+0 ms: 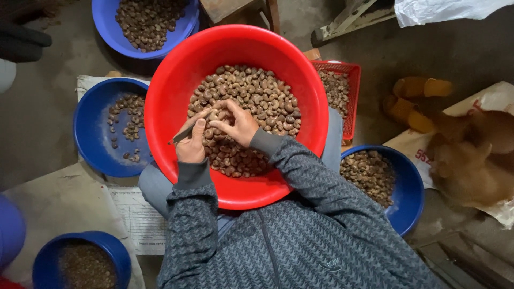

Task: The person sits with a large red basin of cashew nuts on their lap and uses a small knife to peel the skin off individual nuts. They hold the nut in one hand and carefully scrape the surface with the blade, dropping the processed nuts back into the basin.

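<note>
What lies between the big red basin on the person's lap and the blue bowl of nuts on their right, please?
In the head view, only the person's grey-sleeved right arm lies between the red basin and the blue bowl.

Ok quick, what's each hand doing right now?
Left hand: closed on a thin tool, over the red basin.
Right hand: fingers pinching a nut against the tool tip.

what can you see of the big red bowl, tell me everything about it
The big red bowl is round, glossy and looks like plastic. It rests on the person's lap, tilted slightly. Brown cashew nuts cover its bottom. The left hand, holding a thin tool, and the right hand work a nut inside it. Blue bowls surround it.
</note>
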